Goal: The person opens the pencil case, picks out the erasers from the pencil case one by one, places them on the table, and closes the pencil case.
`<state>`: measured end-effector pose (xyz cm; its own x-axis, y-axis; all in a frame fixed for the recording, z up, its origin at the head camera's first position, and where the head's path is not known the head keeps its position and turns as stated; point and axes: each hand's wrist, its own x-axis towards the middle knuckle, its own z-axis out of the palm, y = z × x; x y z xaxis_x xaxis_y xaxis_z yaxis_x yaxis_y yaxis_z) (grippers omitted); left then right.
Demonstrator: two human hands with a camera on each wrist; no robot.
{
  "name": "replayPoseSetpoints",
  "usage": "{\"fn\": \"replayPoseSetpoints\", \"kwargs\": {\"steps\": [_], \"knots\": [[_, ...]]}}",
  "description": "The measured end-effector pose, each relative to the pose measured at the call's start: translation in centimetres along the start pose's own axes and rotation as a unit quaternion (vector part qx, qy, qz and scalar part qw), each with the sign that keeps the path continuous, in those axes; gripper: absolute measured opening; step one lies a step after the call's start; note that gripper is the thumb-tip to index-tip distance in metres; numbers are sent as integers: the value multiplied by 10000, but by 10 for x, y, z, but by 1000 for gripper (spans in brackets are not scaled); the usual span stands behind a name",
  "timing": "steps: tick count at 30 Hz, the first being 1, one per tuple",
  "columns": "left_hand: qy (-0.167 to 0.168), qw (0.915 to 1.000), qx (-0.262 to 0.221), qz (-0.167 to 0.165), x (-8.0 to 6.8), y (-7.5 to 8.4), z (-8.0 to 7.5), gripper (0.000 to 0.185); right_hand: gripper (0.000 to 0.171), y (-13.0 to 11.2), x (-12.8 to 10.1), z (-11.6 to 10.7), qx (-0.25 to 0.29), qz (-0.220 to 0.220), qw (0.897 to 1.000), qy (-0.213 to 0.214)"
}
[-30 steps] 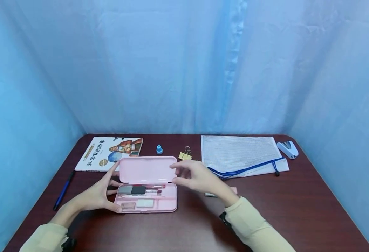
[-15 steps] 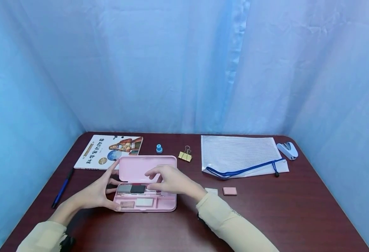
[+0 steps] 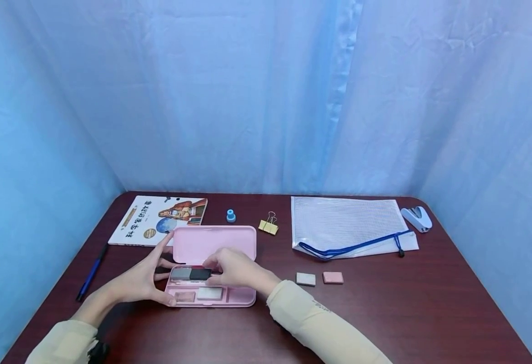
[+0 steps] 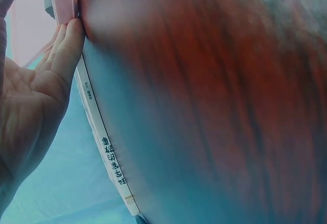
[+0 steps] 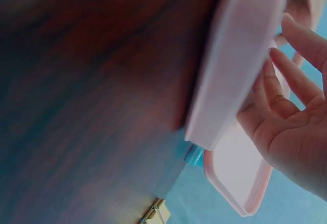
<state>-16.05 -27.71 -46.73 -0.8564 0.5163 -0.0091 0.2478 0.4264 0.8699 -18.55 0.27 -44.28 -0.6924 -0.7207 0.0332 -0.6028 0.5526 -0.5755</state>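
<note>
An open pink pencil case (image 3: 188, 247) lies near the table's front left, lid raised at the back. Its tray holds a grey and a black block (image 3: 199, 274), pens and two flat erasers. My left hand (image 3: 140, 280) braces the case's left end, with the thumb at the front corner, the index finger on the lid's corner and the fingers straight against the edge (image 4: 69, 35). My right hand (image 3: 229, 267) reaches into the tray's back compartment, its fingertips beside the black block; what they touch is hidden. The right wrist view shows the case (image 5: 240, 55) and loosely bent fingers (image 5: 286, 91).
A picture book (image 3: 158, 220) and a blue pen (image 3: 92, 273) lie to the left. Behind the case are a blue sharpener (image 3: 231, 216) and a yellow binder clip (image 3: 269, 225). A mesh zip pouch (image 3: 349, 225), a stapler (image 3: 417, 218) and two small erasers (image 3: 305, 278) lie to the right.
My right hand moved left and down from the lid's right edge into the tray, uncovering the two erasers on the table. The left hand stayed on the case.
</note>
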Motion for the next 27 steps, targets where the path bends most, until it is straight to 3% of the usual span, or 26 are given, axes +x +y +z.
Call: {"fn": "replayPoseSetpoints", "kwargs": {"steps": [9, 27], "knots": [[-46, 9999, -119, -103, -3, 0, 0, 144, 28, -6, 3, 6, -703, -150, 9974, 10], [-59, 9999, -123, -87, 1, 1, -1, 142, 26, -13, 5, 10, -949, 269, 9947, 301]]}}
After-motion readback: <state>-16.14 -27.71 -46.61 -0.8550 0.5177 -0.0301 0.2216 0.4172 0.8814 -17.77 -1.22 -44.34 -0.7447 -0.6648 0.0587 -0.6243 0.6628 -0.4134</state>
